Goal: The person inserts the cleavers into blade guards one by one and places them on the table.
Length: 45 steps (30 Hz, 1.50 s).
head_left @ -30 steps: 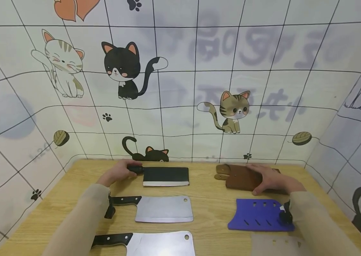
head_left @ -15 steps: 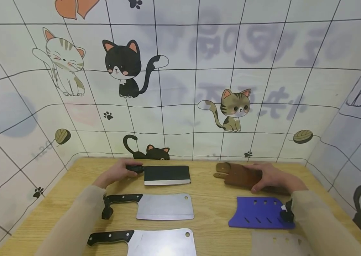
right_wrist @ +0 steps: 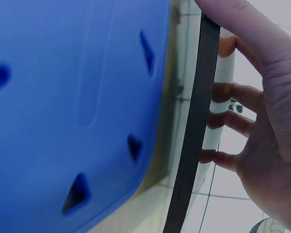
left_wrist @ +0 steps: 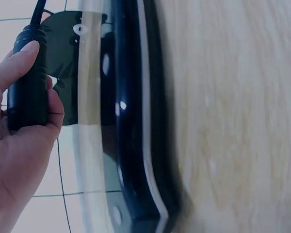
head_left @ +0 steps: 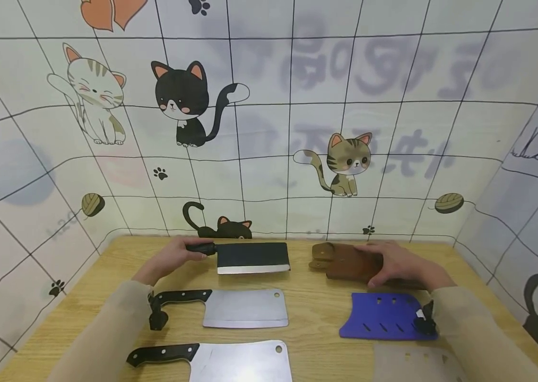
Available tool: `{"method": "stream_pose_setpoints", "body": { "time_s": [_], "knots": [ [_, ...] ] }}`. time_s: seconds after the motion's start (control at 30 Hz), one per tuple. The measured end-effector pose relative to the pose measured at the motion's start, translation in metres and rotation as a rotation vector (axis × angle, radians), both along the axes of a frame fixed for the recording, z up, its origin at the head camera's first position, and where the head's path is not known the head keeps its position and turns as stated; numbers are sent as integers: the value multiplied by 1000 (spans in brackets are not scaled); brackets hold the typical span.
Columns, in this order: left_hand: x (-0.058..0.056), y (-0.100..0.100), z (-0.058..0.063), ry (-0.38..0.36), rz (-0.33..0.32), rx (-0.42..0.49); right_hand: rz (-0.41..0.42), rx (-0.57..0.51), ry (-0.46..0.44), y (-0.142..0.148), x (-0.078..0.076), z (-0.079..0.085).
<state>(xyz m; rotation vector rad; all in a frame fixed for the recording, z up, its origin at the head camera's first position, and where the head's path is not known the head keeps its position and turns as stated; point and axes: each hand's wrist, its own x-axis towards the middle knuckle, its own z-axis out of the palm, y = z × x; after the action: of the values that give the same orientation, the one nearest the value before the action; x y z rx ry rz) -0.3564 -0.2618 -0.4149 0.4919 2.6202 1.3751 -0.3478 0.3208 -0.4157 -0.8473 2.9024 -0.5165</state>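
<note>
This looks like a small, screened-off indoor booth: a wood-grain table point(head_left: 314, 318) is closed in at the back and on both sides by white, tile-gridded sheeting point(head_left: 269, 183) printed with cartoon cats point(head_left: 182, 91), paw prints point(head_left: 161, 173) and balls of yarn point(head_left: 449, 203). The wavy gridlines and faint grey lettering point(head_left: 378, 69) suggest a thin hanging over solid wall. Cleavers point(head_left: 252, 255) and sheaths point(head_left: 349, 262) are kitchenware, but whether a home or studio lies beyond cannot be told.

Beige sleeves point(head_left: 99, 334), black wrist cameras point(head_left: 158, 319), bare hands point(head_left: 170, 258)
</note>
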Motion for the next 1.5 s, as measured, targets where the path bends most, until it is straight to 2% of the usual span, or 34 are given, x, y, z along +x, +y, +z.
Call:
{"method": "stream_pose_setpoints", "body": {
  "time_s": [0.33,0.47,0.67,0.8,1.07,1.3,1.5],
  "knots": [
    [2,18,6,-6,-23,32,46,-5,44,-17,4,9],
    [1,24,6,-15,-43,40,63,2,58,-23,3,10],
    [0,29,5,2,-44,42,71,34,91,-38,4,17],
    [-1,31,4,-12,-41,48,80,68,101,-47,5,21],
    [-5,38,4,-15,-63,46,89,49,97,-51,6,21],
    [-5,46,3,-57,-52,59,112,55,101,-57,2,19],
    [-7,48,2,-40,-65,56,116,57,113,-63,0,20]
  ]
}}
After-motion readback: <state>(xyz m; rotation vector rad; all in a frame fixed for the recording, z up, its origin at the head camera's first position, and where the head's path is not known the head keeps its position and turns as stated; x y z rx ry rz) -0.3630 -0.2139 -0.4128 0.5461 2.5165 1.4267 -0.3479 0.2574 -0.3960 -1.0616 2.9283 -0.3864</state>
